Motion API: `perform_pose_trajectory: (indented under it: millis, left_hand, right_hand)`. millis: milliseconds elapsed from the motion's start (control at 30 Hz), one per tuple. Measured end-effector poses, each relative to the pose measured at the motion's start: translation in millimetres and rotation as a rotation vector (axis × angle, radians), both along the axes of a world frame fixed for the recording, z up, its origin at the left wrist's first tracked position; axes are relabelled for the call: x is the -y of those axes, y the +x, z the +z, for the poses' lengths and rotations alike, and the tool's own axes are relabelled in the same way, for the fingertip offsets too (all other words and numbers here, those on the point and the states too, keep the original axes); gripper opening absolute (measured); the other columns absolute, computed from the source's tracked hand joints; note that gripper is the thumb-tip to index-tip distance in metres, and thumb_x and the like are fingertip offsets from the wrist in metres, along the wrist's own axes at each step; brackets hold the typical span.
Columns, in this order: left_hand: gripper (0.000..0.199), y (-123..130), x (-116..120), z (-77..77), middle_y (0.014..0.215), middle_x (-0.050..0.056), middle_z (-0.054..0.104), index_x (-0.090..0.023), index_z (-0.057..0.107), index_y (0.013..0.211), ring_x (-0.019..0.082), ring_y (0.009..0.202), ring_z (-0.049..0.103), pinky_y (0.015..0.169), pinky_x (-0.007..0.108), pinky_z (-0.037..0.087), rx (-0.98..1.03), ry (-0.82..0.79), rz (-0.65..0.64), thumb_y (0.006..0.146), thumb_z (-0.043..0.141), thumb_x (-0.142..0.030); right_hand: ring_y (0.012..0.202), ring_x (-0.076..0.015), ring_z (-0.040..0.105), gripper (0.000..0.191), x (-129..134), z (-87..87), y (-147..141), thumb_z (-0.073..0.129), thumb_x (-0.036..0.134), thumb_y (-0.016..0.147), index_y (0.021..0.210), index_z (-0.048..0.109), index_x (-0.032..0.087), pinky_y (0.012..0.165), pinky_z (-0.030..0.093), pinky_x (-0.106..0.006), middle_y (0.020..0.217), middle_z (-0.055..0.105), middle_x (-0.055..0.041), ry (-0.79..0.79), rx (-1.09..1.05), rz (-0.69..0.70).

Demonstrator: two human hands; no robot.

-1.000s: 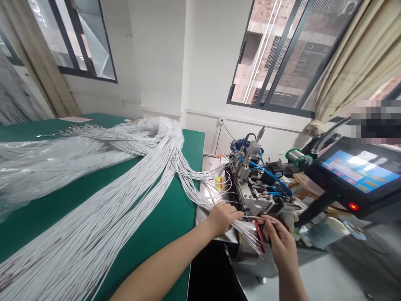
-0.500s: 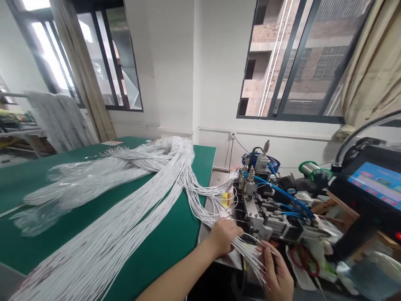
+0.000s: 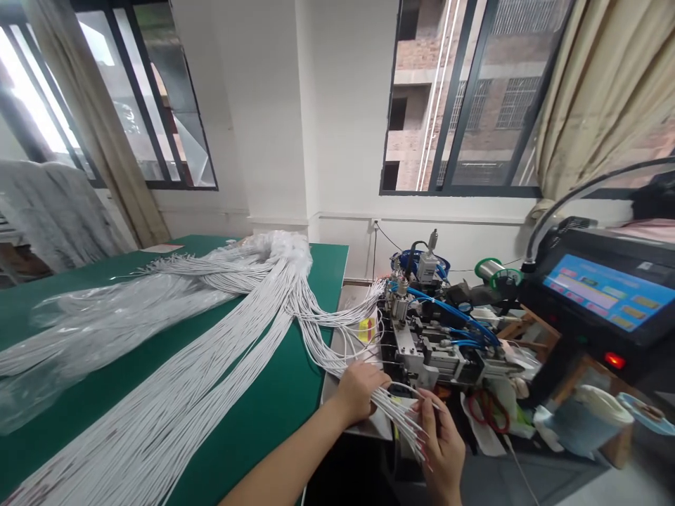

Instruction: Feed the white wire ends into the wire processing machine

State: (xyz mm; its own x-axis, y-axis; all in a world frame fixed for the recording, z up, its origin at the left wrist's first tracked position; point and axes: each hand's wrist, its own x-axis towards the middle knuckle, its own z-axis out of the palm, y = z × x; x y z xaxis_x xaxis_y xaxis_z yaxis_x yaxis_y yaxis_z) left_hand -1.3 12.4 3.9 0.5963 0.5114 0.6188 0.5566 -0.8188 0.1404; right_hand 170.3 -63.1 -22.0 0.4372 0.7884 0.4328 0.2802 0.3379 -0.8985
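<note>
Long white cables (image 3: 211, 365) fan out over the green table (image 3: 279, 422), and one bundle of them curves right toward a machine (image 3: 416, 344). My left hand (image 3: 361, 390) is closed around this bundle, its loose ends pointing down and to the right. At those ends, my right hand (image 3: 440, 439) pinches a single cable between thumb and fingers, with its palm side toward the bundle. Several cable tips beside it look reddish. Both hands are just in front of the machine's near end.
Blue air tubes (image 3: 458, 316) run over the machine. To its right stands a control screen (image 3: 606, 292). Red-handled scissors (image 3: 490, 411) and a blue-white roll (image 3: 585, 418) lie near the right hand. Plastic wrapping (image 3: 105, 323) covers cables at left.
The view has turned right, so everything appears farther left and more of the screen and roll shows. Both hands keep their hold on the cables.
</note>
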Motion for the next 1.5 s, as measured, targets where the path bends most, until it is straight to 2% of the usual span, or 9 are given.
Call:
perform_pose_trajectory:
  millis: [167,467,667,833,1033,1333,1400,1500]
  left_hand:
    - [0.019,-2,0,0.8,0.082,0.005,0.066,-0.019,0.063,0.092,0.018,0.077,0.060,0.067,0.031,0.038,-0.006,0.019,-0.014,0.085,0.045,-0.020]
    - [0.020,-4,0,-1.5,0.082,0.004,0.066,-0.019,0.063,0.093,0.017,0.078,0.060,0.069,0.030,0.039,0.024,0.028,-0.029,0.082,0.047,-0.017]
    - [0.020,-6,10,5.6,0.082,0.005,0.067,-0.018,0.062,0.095,0.017,0.075,0.060,0.068,0.031,0.038,0.009,0.015,-0.070,0.083,0.046,-0.019]
    - [0.024,-6,17,11.1,0.078,0.003,0.068,-0.019,0.063,0.104,0.014,0.071,0.062,0.067,0.029,0.039,0.006,0.057,-0.119,0.090,0.044,-0.024]
    - [0.027,-7,15,2.8,0.067,-0.001,0.067,-0.021,0.062,0.110,0.012,0.061,0.061,0.061,0.027,0.035,0.042,0.123,-0.204,0.091,0.048,-0.034]
    - [0.023,-1,15,2.7,0.073,0.003,0.062,-0.018,0.059,0.084,0.016,0.069,0.056,0.069,0.031,0.037,-0.066,0.080,-0.099,0.091,0.038,-0.022]
    - [0.020,0,13,2.8,0.073,0.003,0.060,-0.018,0.057,0.080,0.017,0.070,0.055,0.069,0.031,0.036,-0.087,0.065,-0.077,0.090,0.039,-0.021]
    - [0.012,1,11,2.0,0.073,0.003,0.059,-0.019,0.054,0.078,0.018,0.071,0.053,0.069,0.032,0.036,-0.118,0.025,-0.038,0.085,0.044,-0.019]
  right_hand:
    - [0.071,-0.0211,0.063,0.039,0,-1.3,0,0.052,0.051,0.086,0.101,0.065,0.017,0.068,0.049,-0.029,0.079,0.067,-0.0069,-0.002,0.021,-0.001]
    - [0.068,-0.0203,0.063,0.041,0,-6.8,-1,0.053,0.050,0.085,0.102,0.066,0.015,0.062,0.048,-0.028,0.078,0.068,-0.0075,0.008,-0.001,-0.025]
    - [0.056,-0.0151,0.056,0.041,3,6.6,-1,0.054,0.047,0.086,0.107,0.065,0.015,0.051,0.044,-0.025,0.081,0.070,-0.0075,-0.045,-0.123,0.016]
    - [0.083,-0.0228,0.063,0.036,8,22.4,10,0.062,0.046,0.079,0.092,0.070,0.014,0.073,0.049,-0.031,0.091,0.071,-0.0095,-0.067,-0.182,-0.066]
    - [0.081,-0.0244,0.064,0.037,9,26.0,18,0.067,0.047,0.074,0.088,0.072,0.013,0.076,0.049,-0.033,0.086,0.073,-0.0095,-0.113,-0.196,-0.130]
    - [0.079,-0.0217,0.062,0.036,4,22.5,23,0.058,0.046,0.083,0.093,0.070,0.015,0.074,0.046,-0.030,0.084,0.071,-0.0072,-0.136,-0.062,-0.015]
    - [0.075,-0.0198,0.060,0.035,3,22.9,23,0.059,0.046,0.082,0.094,0.070,0.015,0.069,0.046,-0.028,0.080,0.070,-0.0060,-0.146,-0.114,0.032]
    - [0.058,-0.0142,0.054,0.037,1,23.2,26,0.062,0.048,0.079,0.094,0.069,0.016,0.052,0.040,-0.024,0.074,0.066,-0.0047,-0.190,-0.260,0.164]
